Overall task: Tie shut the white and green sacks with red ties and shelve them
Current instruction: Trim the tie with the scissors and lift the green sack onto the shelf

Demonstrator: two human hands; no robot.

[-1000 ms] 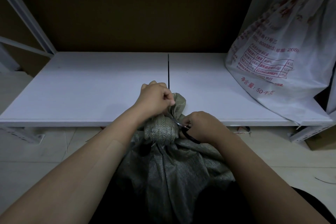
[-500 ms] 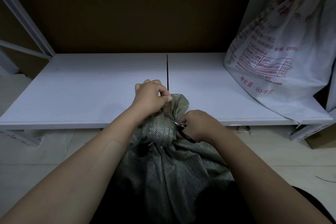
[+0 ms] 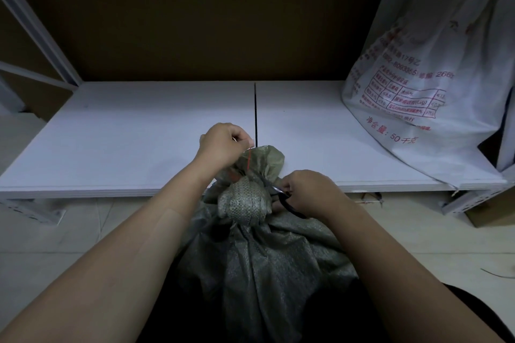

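A person bends over a green sack (image 3: 264, 259) standing on the tiled floor (image 3: 83, 231), just in front of the front edge of a low white shelf (image 3: 139, 133), about level with the seam where the shelf's two boards meet. The sack's mouth is gathered into a tight neck and a bunched knob of woven cloth rises above it.

The left hand (image 3: 223, 145) is raised over the neck, its fingers (image 3: 245, 140) pinched together on the free end of a thin red tie (image 3: 249, 159) and holding the strand taut and upright, apparently so it stands clear of the cloth. The right hand (image 3: 309, 192) is on the neck's right side, its fingers (image 3: 284, 189) curled through the black handles of a pair of scissors (image 3: 287, 203) whose blades point in toward the base of the strand. Whether the blades are open or closed cannot be told in the dim light. The pose suggests the knot is made and the spare length is about to be trimmed.

A white sack (image 3: 418, 108) with red printing already leans at the shelf's right end, against the upright there. Its mouth is out of view, so its tie cannot be confirmed. The green sack is not yet shelved.
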